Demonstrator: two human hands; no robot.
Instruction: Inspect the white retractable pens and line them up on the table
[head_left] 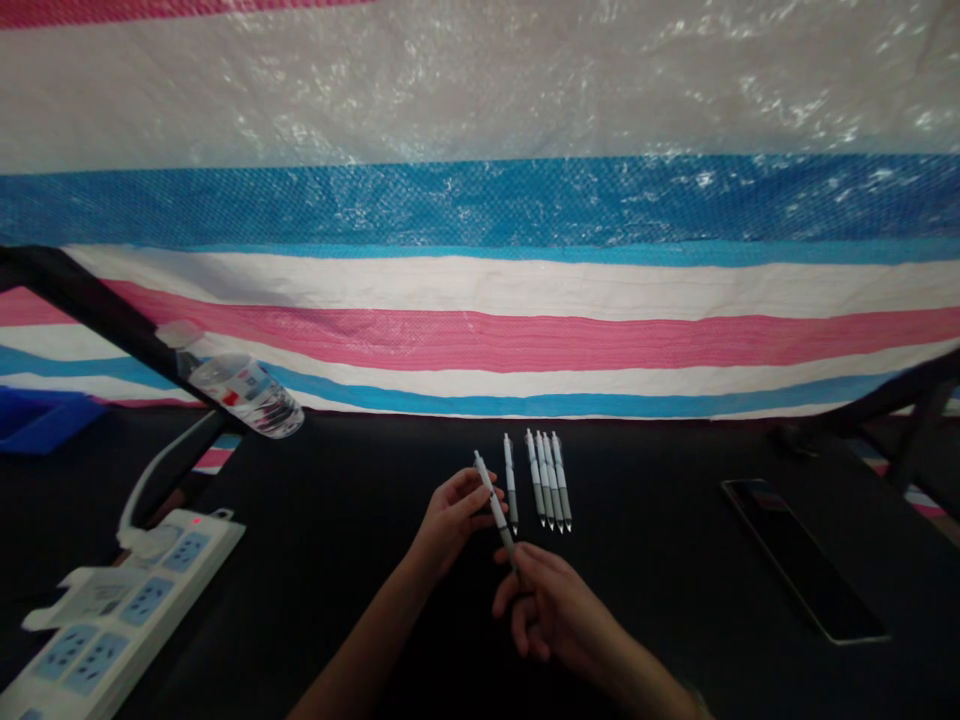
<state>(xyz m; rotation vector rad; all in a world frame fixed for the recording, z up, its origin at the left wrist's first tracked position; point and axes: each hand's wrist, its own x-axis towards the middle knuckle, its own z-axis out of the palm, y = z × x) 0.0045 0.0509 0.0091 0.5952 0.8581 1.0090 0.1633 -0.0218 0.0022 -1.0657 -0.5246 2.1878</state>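
A white pen with a grey grip (495, 505) is held at a slant between my two hands. My left hand (454, 515) pinches its upper white barrel. The fingers of my right hand (551, 600) are closed on its lower grey end, and the tip is hidden by them. Just beyond my left fingers, a similar pen (511, 480) lies by itself on the black table (645, 580). To its right, several matching pens (550, 482) lie side by side in a row, grey ends toward me.
A black phone (802, 560) lies on the right. At the left are a white power strip (142, 605) with a plug, a clear plastic bottle (247, 393) and a blue tray (45, 420). A striped plastic sheet (480, 340) hangs behind the table.
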